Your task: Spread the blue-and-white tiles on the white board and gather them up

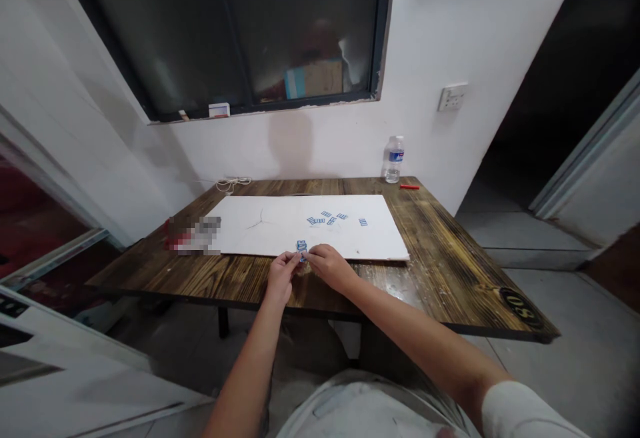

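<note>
Blue and ladder-like, one small piece (301,246) is at the white board's (235,228) near edge, its lower end pinched between the fingertips of the left hand (281,275) and the right hand (329,266). A light, even grip should avoid bending it. Roughly six similar pieces (363,222) lie beyond; one bottle (394,161) and one red stick (409,187) occupy the wooden table's (445,271) far side.

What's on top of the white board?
On the white board: small blue frame-like pieces right of middle, thin dark lines further left. Left hand and right hand pinch a blue item at the near edge; whatever they cover is hidden.
</note>
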